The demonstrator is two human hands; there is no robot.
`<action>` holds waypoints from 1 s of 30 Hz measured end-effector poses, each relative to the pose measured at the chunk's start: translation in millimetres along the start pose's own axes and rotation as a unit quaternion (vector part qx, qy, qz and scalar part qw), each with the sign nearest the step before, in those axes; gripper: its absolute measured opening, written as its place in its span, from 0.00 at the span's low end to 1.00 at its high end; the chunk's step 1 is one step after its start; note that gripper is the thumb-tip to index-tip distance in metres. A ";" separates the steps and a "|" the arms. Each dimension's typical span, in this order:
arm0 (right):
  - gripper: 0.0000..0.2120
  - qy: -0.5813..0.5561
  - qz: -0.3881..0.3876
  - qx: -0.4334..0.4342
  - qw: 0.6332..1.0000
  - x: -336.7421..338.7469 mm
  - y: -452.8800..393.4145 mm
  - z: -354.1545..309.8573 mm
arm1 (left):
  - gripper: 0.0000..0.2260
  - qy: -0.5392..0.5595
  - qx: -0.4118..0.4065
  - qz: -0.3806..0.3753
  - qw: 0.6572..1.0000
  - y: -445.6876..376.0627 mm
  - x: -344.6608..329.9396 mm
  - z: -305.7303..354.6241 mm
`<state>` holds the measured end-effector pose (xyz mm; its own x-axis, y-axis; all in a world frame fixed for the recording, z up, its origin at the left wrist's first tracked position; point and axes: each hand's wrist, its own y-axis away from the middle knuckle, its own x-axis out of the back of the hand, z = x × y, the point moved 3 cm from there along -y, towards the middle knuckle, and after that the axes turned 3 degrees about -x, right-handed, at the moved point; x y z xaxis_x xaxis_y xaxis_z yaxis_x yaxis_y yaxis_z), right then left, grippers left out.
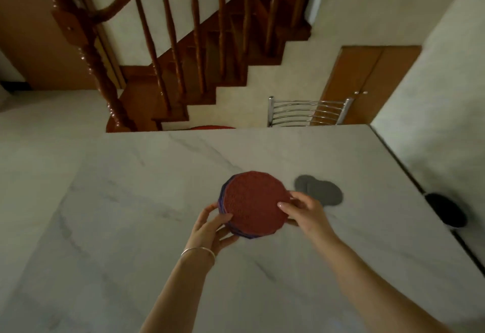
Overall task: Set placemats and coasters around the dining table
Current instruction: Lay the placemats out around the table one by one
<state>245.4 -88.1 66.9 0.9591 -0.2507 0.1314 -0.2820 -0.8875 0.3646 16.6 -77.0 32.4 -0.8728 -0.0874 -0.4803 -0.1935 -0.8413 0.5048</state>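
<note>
A stack of round woven placemats (pixel 253 201), dark red on top with purple edges beneath, is held above the white marble dining table (pixel 157 201). My left hand (pixel 212 225) grips the stack's lower left edge, thumb on top. My right hand (pixel 301 210) pinches the right edge of the top red mat. Just right of the stack, a few overlapping grey round coasters (pixel 320 189) lie flat on the table.
A chrome slatted chair back (pixel 307 112) stands at the table's far edge, with a red round seat (pixel 212 127) just showing beside it. A wooden staircase with banister (pixel 162 57) rises behind. A dark round stool (pixel 446 209) sits off the table's right side.
</note>
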 end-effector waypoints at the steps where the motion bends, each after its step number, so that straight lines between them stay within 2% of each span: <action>1: 0.14 -0.013 0.015 0.002 1.000 15.0 5.0 -4.5 | 0.14 -0.011 0.005 -0.023 1.000 -3.1 -15.1 -0.6; 6: 0.13 -0.022 0.098 0.016 0.995 85.1 29.7 -19.8 | 0.14 -0.069 0.019 -0.107 0.992 -9.6 -89.4 -7.4; 13: 0.14 -0.081 0.139 0.019 0.987 161.5 46.4 -24.5 | 0.15 -0.107 0.015 -0.140 0.984 -9.6 -169.3 -29.5; 18: 0.15 -0.087 0.134 0.033 0.987 212.0 42.3 -20.0 | 0.15 -0.116 0.002 -0.127 0.985 -5.4 -213.8 -54.2; 23: 0.14 -0.083 0.120 0.051 0.988 264.7 25.2 -11.4 | 0.17 -0.127 -0.027 -0.080 0.988 1.3 -260.7 -83.1; 30: 0.16 -0.081 0.096 0.052 0.991 318.6 16.6 -5.2 | 0.15 -0.118 -0.048 -0.049 0.991 12.7 -302.4 -116.5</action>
<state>546.1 -180.6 119.6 0.8814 -0.4710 0.0360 -0.4644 -0.8500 0.2488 330.3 -123.5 100.5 -0.9347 0.1156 -0.3362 -0.2494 -0.8871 0.3884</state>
